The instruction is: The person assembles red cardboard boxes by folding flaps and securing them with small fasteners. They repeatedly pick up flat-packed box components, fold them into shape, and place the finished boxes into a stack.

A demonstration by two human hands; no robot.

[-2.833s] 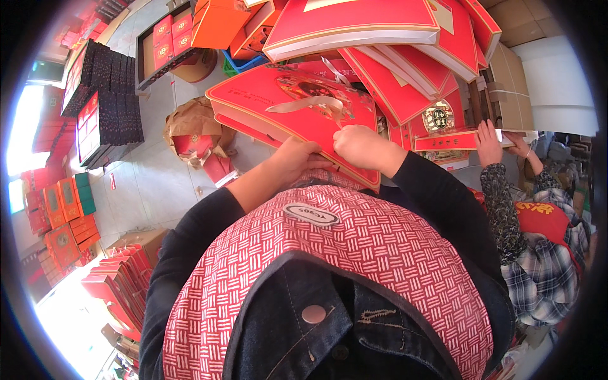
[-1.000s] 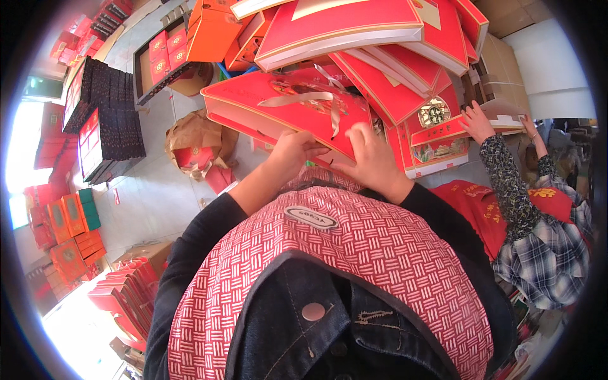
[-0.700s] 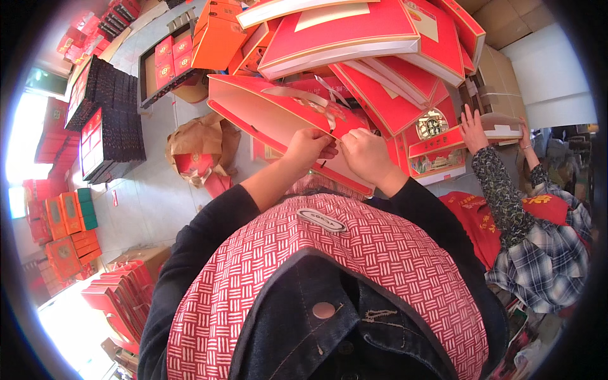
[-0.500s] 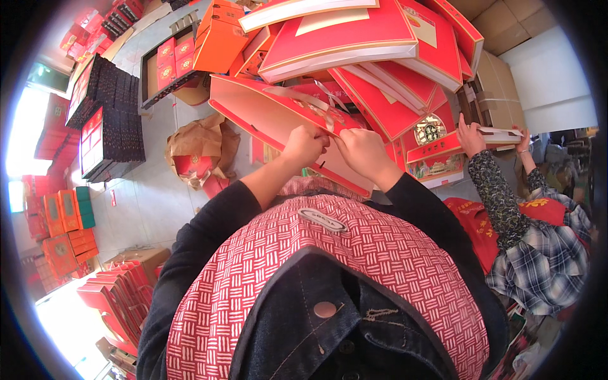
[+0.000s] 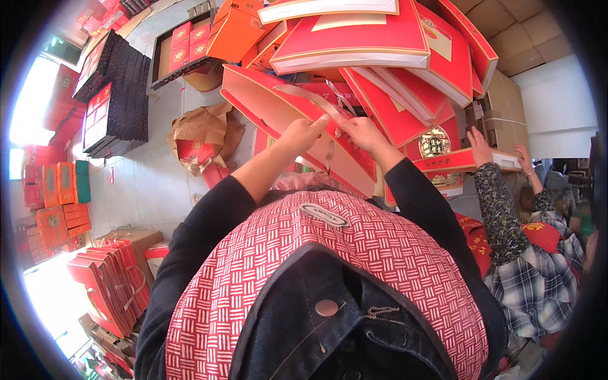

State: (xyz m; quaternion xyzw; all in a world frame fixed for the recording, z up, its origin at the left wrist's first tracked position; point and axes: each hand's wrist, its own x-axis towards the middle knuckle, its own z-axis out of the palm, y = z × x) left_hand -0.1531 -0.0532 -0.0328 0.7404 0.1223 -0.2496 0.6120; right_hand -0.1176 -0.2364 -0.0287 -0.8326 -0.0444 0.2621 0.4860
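Note:
An open red gift bag (image 5: 303,96) with a pale inside lies tilted in front of me. A light ribbon (image 5: 313,99) runs along its upper face and comes down to my fingers, and a loose tail of it hangs below. My left hand (image 5: 300,135) is closed, its thumb and forefinger pinching the ribbon at the bag's edge. Just to the right, my right hand (image 5: 365,133) is closed on the ribbon too, its fingertips partly hidden behind the thumb.
Red gift bags (image 5: 354,39) pile up beyond my hands. On the right a co-worker's hands (image 5: 480,147) touch a flat red box. Crumpled brown paper (image 5: 201,136) lies on the floor at left, near stacked black boxes (image 5: 117,120) and a black tray (image 5: 159,57).
My hands have drawn slightly apart, and a ribbon tail now hangs beneath them. The co-worker's hands have shifted over the flat box. The whole view has turned a little.

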